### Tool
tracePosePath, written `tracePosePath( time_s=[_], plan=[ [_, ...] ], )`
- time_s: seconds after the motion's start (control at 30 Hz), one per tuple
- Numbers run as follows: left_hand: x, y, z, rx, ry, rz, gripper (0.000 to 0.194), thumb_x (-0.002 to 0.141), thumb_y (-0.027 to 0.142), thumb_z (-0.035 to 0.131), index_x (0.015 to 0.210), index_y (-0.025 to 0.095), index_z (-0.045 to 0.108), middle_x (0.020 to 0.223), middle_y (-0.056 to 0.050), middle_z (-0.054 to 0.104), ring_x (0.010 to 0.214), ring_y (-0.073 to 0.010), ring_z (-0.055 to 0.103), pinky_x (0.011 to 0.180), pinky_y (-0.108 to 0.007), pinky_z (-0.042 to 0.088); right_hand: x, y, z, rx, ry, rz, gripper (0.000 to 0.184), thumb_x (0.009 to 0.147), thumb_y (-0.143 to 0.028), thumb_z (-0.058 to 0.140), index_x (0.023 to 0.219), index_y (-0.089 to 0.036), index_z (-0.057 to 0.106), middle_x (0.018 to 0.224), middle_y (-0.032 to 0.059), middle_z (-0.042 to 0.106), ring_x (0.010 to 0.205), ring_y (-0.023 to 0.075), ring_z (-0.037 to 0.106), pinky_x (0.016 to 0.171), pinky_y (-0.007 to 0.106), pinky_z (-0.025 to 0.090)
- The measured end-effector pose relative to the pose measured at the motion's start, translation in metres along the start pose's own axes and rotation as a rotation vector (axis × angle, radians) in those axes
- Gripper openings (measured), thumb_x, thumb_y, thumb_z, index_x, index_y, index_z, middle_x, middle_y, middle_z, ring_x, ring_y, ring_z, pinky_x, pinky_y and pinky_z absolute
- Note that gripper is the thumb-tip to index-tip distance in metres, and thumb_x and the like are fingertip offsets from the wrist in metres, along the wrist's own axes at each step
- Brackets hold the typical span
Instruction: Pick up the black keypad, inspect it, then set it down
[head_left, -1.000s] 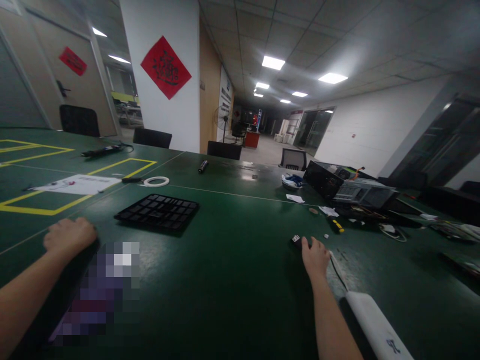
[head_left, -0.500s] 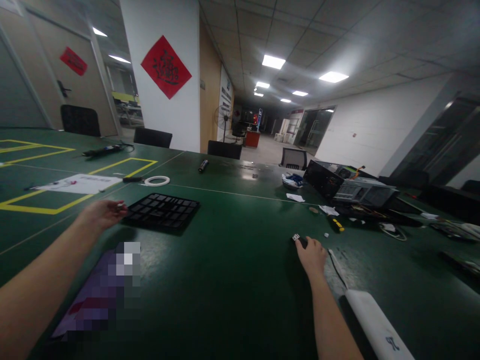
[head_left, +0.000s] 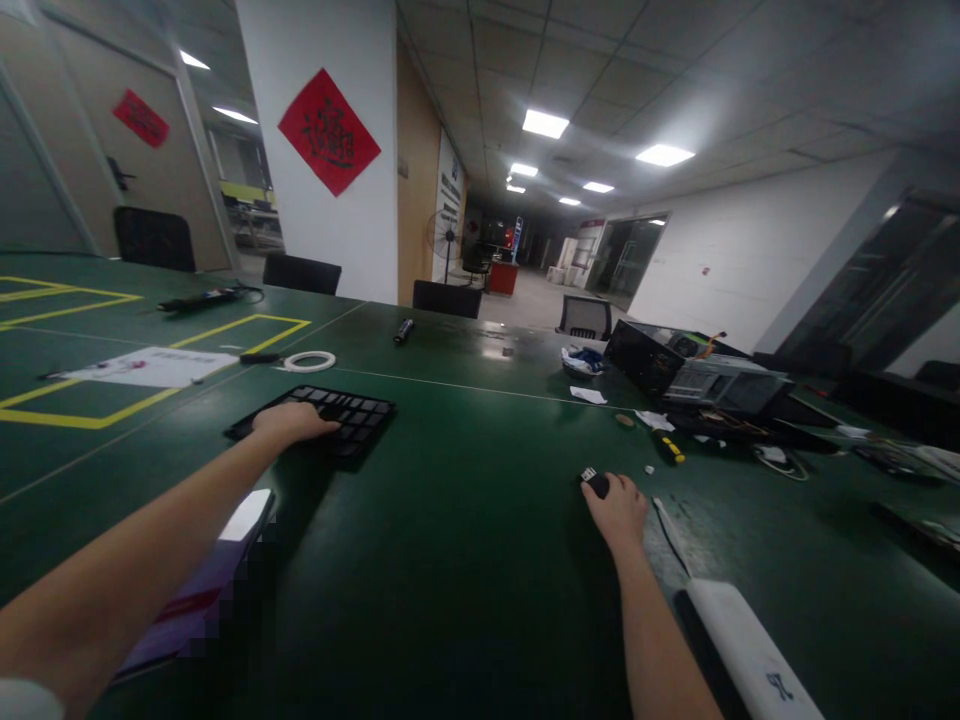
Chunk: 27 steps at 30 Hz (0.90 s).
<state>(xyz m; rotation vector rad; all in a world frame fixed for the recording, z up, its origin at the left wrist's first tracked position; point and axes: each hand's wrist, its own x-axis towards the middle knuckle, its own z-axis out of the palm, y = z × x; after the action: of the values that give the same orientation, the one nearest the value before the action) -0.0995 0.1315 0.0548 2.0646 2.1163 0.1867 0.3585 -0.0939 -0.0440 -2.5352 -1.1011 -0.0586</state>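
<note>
- Table [head_left: 465,600], green, near edge out of frame. Flat screened device [head_left: 247,515] toward the near left, partly hidden by the left arm [head_left: 135,580]; some of it blurred.
- White box [head_left: 742,640], near right, cut by frame; thin cord [head_left: 671,535] at its far end.
- Right hand [head_left: 622,508]: narrow grip, fingers round a small black piece [head_left: 598,484], pale end toward the table's far edge. Whether the piece rests on the surface, cannot tell.
- Left hand [head_left: 296,425]: over the black compartmented tray [head_left: 367,425], reaching across its near-left edge. Fingertips poorly seen; cannot tell whether they hold anything.
- Progress, as judged: work under way. Black piece in hand, well apart from tray's right corner. Cells too dark to read, so how much is done or left stays unclear.
- Room: widest from tray's right corner across to right hand. Tighter past that hand: white bit [head_left: 649,469], yellow-and-black tool [head_left: 671,448], then opened computer case [head_left: 697,370] toward table's right.
- Beyond tray's far corner: white ring [head_left: 310,361] near it; paper sheet [head_left: 154,367] farther left.
- Far edge: dark cylinder [head_left: 405,331] short of it, chairs [head_left: 448,298] behind.
</note>
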Motion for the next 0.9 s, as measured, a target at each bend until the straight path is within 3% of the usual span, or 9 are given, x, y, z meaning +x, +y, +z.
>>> tracePosePath(
  time_s=[0.1, 0.23, 0.37, 0.5, 0.63, 0.77, 0.9],
  plan=[
    [0.000, 0.005, 0.001, 0.130, -0.133, -0.020, 0.058, 0.070, 0.050, 0.059, 0.100, 0.001, 0.059, 0.112, -0.020, 0.057, 0.097, -0.0300, 0.050, 0.082, -0.039, 0.038, 0.002, 0.004, 0.004, 0.004, 0.010, -0.054, 0.055, 0.076, -0.044, 0.043, 0.118, -0.009, 0.049, 0.129, 0.0174, 0.044, 0.119, 0.0310, 0.039, 0.098, 0.043, 0.027],
    [-0.003, 0.010, 0.004, 0.132, -0.122, -0.017, 0.060, 0.069, 0.049, 0.060, 0.105, 0.001, 0.058, 0.111, -0.019, 0.058, 0.096, -0.0296, 0.052, 0.078, -0.034, 0.040, 0.003, 0.006, 0.004, 0.094, -0.055, -0.104, 0.052, 0.076, -0.039, 0.044, 0.119, -0.008, 0.048, 0.123, 0.0165, 0.051, 0.118, 0.0288, 0.041, 0.098, 0.042, 0.027],
    [-0.016, 0.021, 0.011, 0.106, -0.082, 0.009, 0.059, 0.070, 0.057, 0.053, 0.096, 0.004, 0.061, 0.102, -0.018, 0.061, 0.091, -0.0294, 0.056, 0.070, -0.030, 0.042, -0.008, -0.013, -0.005, 0.292, -0.180, -0.191, 0.051, 0.073, -0.039, 0.048, 0.118, -0.013, 0.050, 0.121, 0.0113, 0.054, 0.115, 0.0297, 0.042, 0.098, 0.043, 0.029],
    [-0.052, 0.054, 0.022, -0.008, -0.052, 0.126, 0.054, 0.069, 0.058, 0.051, 0.085, 0.008, 0.064, 0.092, -0.017, 0.064, 0.084, -0.0297, 0.059, 0.064, -0.031, 0.043, -0.034, -0.049, -0.013, 0.578, -0.363, -0.324, 0.049, 0.071, -0.038, 0.053, 0.117, -0.022, 0.051, 0.118, 0.0075, 0.055, 0.112, 0.0257, 0.046, 0.094, 0.042, 0.037],
    [-0.106, 0.099, 0.045, -0.313, 0.016, 0.396, 0.049, 0.070, 0.048, 0.056, 0.102, 0.010, 0.058, 0.100, -0.013, 0.062, 0.089, -0.0245, 0.059, 0.072, -0.030, 0.044, -0.064, -0.078, -0.013, 0.834, -0.498, -0.458, 0.048, 0.069, -0.036, 0.059, 0.116, -0.026, 0.052, 0.117, 0.0042, 0.054, 0.113, 0.0229, 0.046, 0.098, 0.043, 0.033],
    [-0.150, 0.129, 0.075, -0.505, 0.002, 0.572, 0.050, 0.067, 0.042, 0.060, 0.106, 0.011, 0.054, 0.102, -0.012, 0.060, 0.091, -0.0239, 0.057, 0.078, -0.032, 0.044, -0.082, -0.086, -0.007, 1.072, -0.552, -0.480, 0.045, 0.065, -0.035, 0.063, 0.108, -0.023, 0.057, 0.116, 0.0054, 0.056, 0.114, 0.0239, 0.046, 0.100, 0.043, 0.033],
    [-0.165, 0.135, 0.095, -0.607, -0.038, 0.664, 0.050, 0.065, 0.040, 0.063, 0.106, 0.012, 0.053, 0.101, -0.012, 0.059, 0.092, -0.0245, 0.055, 0.080, -0.035, 0.045, -0.087, -0.084, 0.003, 1.177, -0.534, -0.429, 0.046, 0.061, -0.035, 0.067, 0.105, -0.024, 0.058, 0.111, 0.0061, 0.059, 0.109, 0.0239, 0.050, 0.096, 0.042, 0.038]
  ],
)
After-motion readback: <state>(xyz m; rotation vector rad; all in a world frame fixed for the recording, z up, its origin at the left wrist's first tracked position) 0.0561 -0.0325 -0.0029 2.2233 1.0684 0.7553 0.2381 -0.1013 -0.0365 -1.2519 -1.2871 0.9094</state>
